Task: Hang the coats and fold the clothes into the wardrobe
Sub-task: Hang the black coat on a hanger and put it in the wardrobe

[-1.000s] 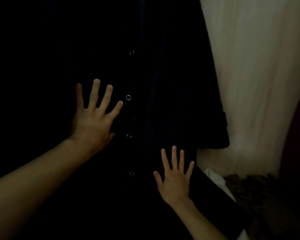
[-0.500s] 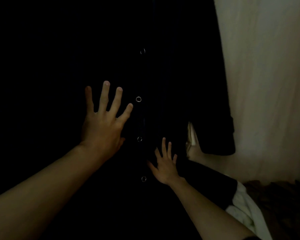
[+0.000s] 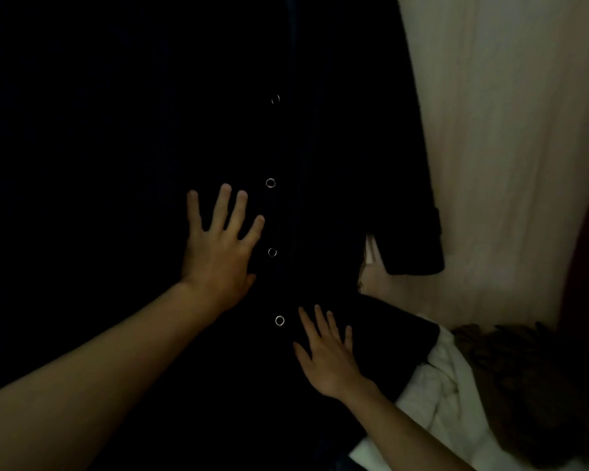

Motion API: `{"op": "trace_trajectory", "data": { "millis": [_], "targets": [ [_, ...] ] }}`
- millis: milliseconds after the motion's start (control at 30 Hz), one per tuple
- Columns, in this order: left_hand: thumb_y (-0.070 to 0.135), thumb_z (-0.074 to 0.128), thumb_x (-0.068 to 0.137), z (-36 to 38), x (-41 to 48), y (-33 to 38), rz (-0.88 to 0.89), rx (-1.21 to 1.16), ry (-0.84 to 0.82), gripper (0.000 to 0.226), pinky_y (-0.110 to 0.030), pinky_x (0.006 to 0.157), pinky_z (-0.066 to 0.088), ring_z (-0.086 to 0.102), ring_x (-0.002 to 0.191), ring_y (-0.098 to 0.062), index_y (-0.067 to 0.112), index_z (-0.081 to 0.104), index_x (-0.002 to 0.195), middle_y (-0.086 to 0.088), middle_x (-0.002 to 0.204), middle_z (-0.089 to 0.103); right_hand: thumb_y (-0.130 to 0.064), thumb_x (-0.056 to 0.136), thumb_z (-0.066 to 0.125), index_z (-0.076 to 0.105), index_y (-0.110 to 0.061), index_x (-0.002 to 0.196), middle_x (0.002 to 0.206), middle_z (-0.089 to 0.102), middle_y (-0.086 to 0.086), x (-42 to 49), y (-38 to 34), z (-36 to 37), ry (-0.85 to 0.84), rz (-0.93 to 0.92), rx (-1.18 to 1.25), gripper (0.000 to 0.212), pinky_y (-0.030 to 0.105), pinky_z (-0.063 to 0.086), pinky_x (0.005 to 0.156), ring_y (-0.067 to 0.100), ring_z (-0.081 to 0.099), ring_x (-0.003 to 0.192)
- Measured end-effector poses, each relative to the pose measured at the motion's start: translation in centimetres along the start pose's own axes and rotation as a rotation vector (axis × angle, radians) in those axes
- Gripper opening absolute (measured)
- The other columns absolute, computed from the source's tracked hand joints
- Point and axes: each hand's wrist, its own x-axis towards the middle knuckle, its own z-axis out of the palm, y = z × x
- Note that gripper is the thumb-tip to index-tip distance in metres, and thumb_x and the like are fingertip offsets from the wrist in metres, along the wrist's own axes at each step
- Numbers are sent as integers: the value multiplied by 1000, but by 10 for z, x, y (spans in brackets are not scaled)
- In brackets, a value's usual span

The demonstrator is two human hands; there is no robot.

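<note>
Left grip [image 3: 218, 253] and right grip [image 3: 327, 358] lie flat with fingers spread, gripping nothing, either side of the snap row [image 3: 270, 182] on the black coat [image 3: 337, 147], which is spread over the pale sheet [image 3: 507, 164]. Soft, limp, likely weighty: I'd lift it by the shoulders, not the hem.

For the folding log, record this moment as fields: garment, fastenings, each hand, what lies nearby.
Garment: black coat, spread out over a pale sheet
Fastenings: four metal ring snaps in a line down the front
Left: left hand flat on the coat, fingers spread, left of the snap line
Right: right hand flat on the coat, lower down, just right of the lowest snap
Nearby: white cloth at the coat's lower right edge; brown fabric beyond it
Light: dim; coat details hard to make out
</note>
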Motion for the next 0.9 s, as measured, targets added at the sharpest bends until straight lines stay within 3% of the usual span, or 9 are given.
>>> {"op": "trace_trajectory", "data": {
  "millis": [100, 200, 433, 533, 700, 900],
  "targets": [
    [80, 30, 79, 0, -39, 25, 43, -31, -73, 95, -76, 100, -24, -27, 143, -47, 28, 7, 156, -20, 162, -11, -61, 98, 18, -6, -34, 155, 165, -8, 6, -18, -2, 0, 15, 104, -70, 67, 60, -13, 115, 29, -13, 150],
    [78, 24, 83, 6, -85, 49, 118, -29, -211, 93, -77, 95, -29, -37, 135, -51, 25, 0, 155, -24, 157, -23, -62, 98, 16, 0, -31, 156, 165, -2, 9, -31, -6, 1, 32, 152, -76, 68, 61, -10, 116, 31, -8, 151],
    [69, 38, 91, 30, -132, 61, 198, 25, -458, 101, -68, 91, -36, -45, 125, -49, 16, -21, 152, -29, 147, -40, -63, 98, 14, -6, -31, 156, 165, -1, 10, -38, -6, 4, -50, 188, -128, 69, 66, -3, 115, 34, -4, 151],
    [60, 39, 95, 33, -128, 52, 193, 25, -498, 94, -65, 94, -34, -45, 126, -47, 15, -18, 154, -28, 148, -39, -63, 98, 15, -6, -32, 156, 165, -1, 10, -39, -4, -2, -77, 176, -109, 69, 64, -4, 116, 33, -3, 151],
    [69, 40, 90, 20, -136, 69, 170, -47, -543, 98, -63, 91, -40, -33, 141, -44, 17, -13, 155, -25, 153, -33, -57, 100, 27, 11, -30, 156, 164, 13, 4, -50, -1, -5, 17, 68, 43, 64, 54, 3, 120, 24, 7, 151],
    [61, 40, 92, -4, -165, 88, 167, -196, -494, 89, -60, 103, -33, -28, 145, -39, 18, -3, 157, -18, 160, -23, -54, 100, 34, 20, -25, 154, 161, 23, 6, -73, -8, -10, 96, 46, 100, 63, 50, 11, 120, 25, 16, 149]
  ]
}}
